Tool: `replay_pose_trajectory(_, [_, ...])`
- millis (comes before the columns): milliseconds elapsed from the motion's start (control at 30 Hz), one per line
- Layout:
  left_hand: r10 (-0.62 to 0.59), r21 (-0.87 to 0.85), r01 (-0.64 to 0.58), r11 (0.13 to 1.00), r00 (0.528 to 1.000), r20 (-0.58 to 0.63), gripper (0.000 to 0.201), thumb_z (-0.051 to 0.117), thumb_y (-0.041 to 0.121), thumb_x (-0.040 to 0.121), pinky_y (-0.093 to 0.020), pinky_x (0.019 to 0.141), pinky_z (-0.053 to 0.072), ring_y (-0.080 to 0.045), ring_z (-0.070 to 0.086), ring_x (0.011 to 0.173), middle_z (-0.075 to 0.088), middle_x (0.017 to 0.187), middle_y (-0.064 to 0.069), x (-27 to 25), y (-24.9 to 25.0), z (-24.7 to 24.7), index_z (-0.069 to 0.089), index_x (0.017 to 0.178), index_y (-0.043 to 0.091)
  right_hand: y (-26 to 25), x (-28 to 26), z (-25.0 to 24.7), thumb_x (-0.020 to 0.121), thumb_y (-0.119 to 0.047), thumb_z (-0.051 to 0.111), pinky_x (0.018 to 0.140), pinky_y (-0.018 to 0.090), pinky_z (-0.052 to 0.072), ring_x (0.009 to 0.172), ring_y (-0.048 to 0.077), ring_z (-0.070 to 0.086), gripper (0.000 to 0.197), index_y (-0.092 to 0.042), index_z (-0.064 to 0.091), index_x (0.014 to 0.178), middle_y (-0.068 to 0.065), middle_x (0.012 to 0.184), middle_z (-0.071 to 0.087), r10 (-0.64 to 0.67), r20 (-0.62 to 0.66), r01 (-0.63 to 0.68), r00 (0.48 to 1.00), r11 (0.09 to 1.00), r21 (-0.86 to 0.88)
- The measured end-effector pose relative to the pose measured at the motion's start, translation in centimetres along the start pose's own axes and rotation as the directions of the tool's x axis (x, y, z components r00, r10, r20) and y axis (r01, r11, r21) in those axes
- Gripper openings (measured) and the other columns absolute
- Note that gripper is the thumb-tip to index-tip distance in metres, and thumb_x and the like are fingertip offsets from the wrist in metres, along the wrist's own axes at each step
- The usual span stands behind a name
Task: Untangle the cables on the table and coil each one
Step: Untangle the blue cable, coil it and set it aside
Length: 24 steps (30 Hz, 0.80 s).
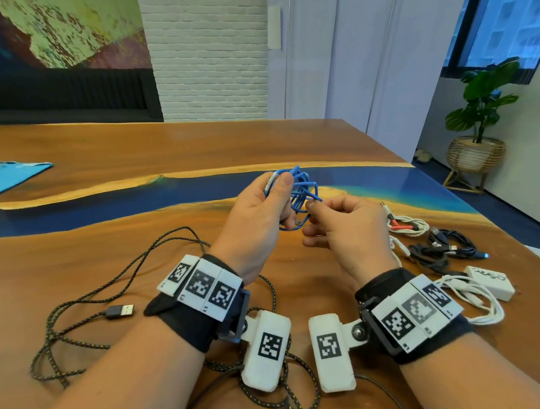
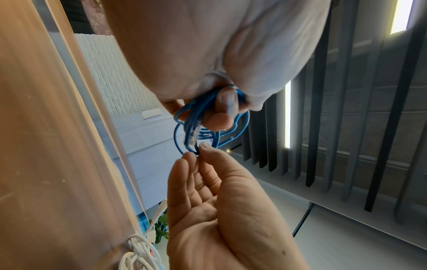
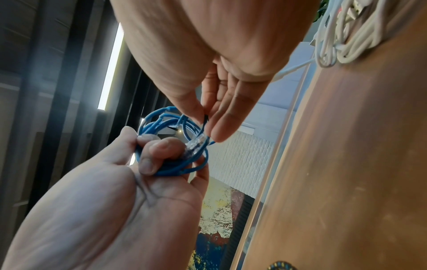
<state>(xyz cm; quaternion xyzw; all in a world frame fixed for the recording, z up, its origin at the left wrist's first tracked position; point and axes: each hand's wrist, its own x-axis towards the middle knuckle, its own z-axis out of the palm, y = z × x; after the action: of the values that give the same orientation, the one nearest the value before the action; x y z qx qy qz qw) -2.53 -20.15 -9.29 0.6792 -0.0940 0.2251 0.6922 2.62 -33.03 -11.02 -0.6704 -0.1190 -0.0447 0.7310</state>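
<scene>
Gripping the coiled blue cable [image 1: 300, 195] at mid-frame above the table [image 1: 162, 141], the left hand [image 1: 256, 211] curls round its loops; the right hand [image 1: 337, 222] pinches one strand by the clear plug [image 3: 195, 146]. A black braided cable [image 1: 78, 313] sprawls lower left; coiled cables [image 1: 441, 246] lie at right.

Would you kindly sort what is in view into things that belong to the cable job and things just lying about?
Job: blue cable held by left hand and right hand; braided cable; white cables; black cables.

Lying about: potted plant; blue sheet; white box.
</scene>
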Motion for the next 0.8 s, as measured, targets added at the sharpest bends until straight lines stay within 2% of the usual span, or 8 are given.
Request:
replay_pose_trajectory(200, [0.013,0.019,-0.013,1.0,1.0,0.003,0.03,0.041,0.026,0.109,-0.029,0.066,0.045,-0.019,0.043,0.062,0.04,0.057,0.01,0.1,0.0,0.0,0.052,0.082,0.022,-0.1,-0.1,0.3,0.086,0.001,0.069,0.058,0.044,0.063,0.053,0.023,0.066,0.002,0.0,0.068,0.084,0.01,0.059,0.065,-0.036,-0.027,0.037,0.999,0.999,0.024])
replay_pose_trajectory(333, [0.013,0.022,-0.009,1.0,0.987,-0.16,0.037,0.042,0.029,0.11,-0.031,0.062,0.041,-0.015,0.04,0.055,0.038,0.052,0.012,0.7,0.2,-0.8,0.045,0.074,0.02,-0.4,0.1,0.6,0.089,0.006,0.064,0.065,0.038,0.062,0.077,0.027,0.076,0.009,-0.001,0.065,0.085,0.017,0.078,0.072,-0.011,0.08,-0.001,0.997,0.989,0.151])
replay_pose_trajectory(433, [-0.068,-0.1,0.037,0.994,0.945,-0.321,0.04,0.042,0.029,0.11,-0.022,0.052,0.04,-0.008,0.034,0.045,0.03,0.05,0.011,1.5,0.3,-1.8,0.038,0.073,0.017,-1.2,-0.1,0.7,0.092,0.015,0.047,0.085,0.039,0.06,0.075,0.023,0.069,0.023,-0.002,0.063,0.09,0.011,0.066,0.062,-0.049,0.218,-0.039,0.975,0.924,0.382])
replay_pose_trajectory(467, [-0.097,-0.145,0.048,0.988,0.931,-0.352,0.039,0.041,0.03,0.111,-0.02,0.049,0.039,-0.008,0.033,0.044,0.028,0.051,0.01,1.7,0.3,-2.2,0.038,0.073,0.017,-1.6,-0.4,0.7,0.093,0.014,0.041,0.084,0.039,0.059,0.068,0.021,0.062,0.027,-0.001,0.063,0.094,0.008,0.061,0.054,-0.054,0.267,-0.074,0.962,0.892,0.446])
replay_pose_trajectory(533, [-0.137,-0.211,0.058,0.976,0.915,-0.38,0.04,0.041,0.033,0.111,-0.02,0.049,0.037,-0.01,0.031,0.045,0.026,0.053,0.009,2.1,0.2,-2.9,0.039,0.074,0.018,-2.3,-1.0,0.6,0.093,0.006,0.037,0.063,0.034,0.052,0.054,0.018,0.042,0.028,0.001,0.064,0.1,0.003,0.054,0.036,-0.039,0.351,-0.147,0.935,0.861,0.487])
replay_pose_trajectory(633, [-0.176,-0.292,0.057,0.955,0.9,-0.399,0.04,0.041,0.037,0.11,-0.022,0.052,0.032,-0.012,0.025,0.051,0.024,0.057,0.006,2.4,0.2,-3.7,0.041,0.074,0.019,-2.6,-1.5,0.5,0.105,-0.011,0.041,0.042,0.025,0.022,0.044,0.014,0.019,0.029,-0.006,0.068,0.097,-0.001,0.052,0.023,-0.009,0.419,-0.143,0.908,0.933,0.33])
replay_pose_trajectory(700, [-0.202,-0.367,0.041,0.929,0.888,-0.413,0.039,0.043,0.036,0.11,-0.021,0.051,0.033,-0.012,0.024,0.05,0.025,0.06,0.005,2.5,0.6,-4.3,0.043,0.075,0.019,-2.6,-1.7,0.4,0.107,-0.022,0.047,0.041,0.021,0.017,0.042,0.014,0.017,0.03,-0.014,0.074,0.094,0.0,0.051,0.024,0.012,0.5,-0.08,0.866,0.99,0.116])
replay_pose_trajectory(800, [-0.289,-0.518,0.026,0.855,0.853,-0.435,0.037,0.043,0.037,0.11,-0.02,0.053,0.039,-0.009,0.028,0.043,0.026,0.056,0.008,2.8,1.2,-6.2,0.045,0.078,0.018,-2.9,-2.3,-0.1,0.103,-0.022,0.056,0.042,0.023,0.02,0.043,0.017,0.021,0.022,-0.017,0.075,0.093,0.004,0.051,0.029,0.103,0.749,0.037,0.655,0.985,-0.168])
